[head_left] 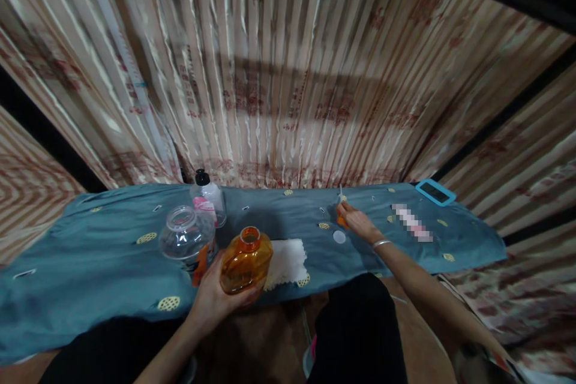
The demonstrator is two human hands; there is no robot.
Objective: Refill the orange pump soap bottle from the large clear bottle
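"Amber bottle [245, 267], near edge of the blue-green cloth [112, 216]: what could go wrong from here, and why?"

"Nearest first. My left hand [222, 297] is curled part-way round its lower side, thumb across the front. The wall looks smooth, so a loosened hold would, I judge, let it slide off the edge towards my knees [362, 318]. Its mouth is uncovered; tipping could spill any contents, though I cannot tell whether it holds liquid. Just to its left stands a clear jar [182, 243], which a sideways swing would probably knock."

"And farther out?"

"A small white disc [339, 236] lies loose; a sweep of my right hand [357, 220] might push it away. That hand's fingertips are drawn together on a small orange piece [342, 222], with a pale stem [341, 192] showing above. A careless pinch could drop it."

"How does the bottle look?"

"Set beside a ragged-edged white sheet [291, 261], it is translucent orange-brown, darker low down. Its broad body narrows at the shoulder to a short, brighter neck with a round, open rim. Whether its base touches the cloth I cannot tell."
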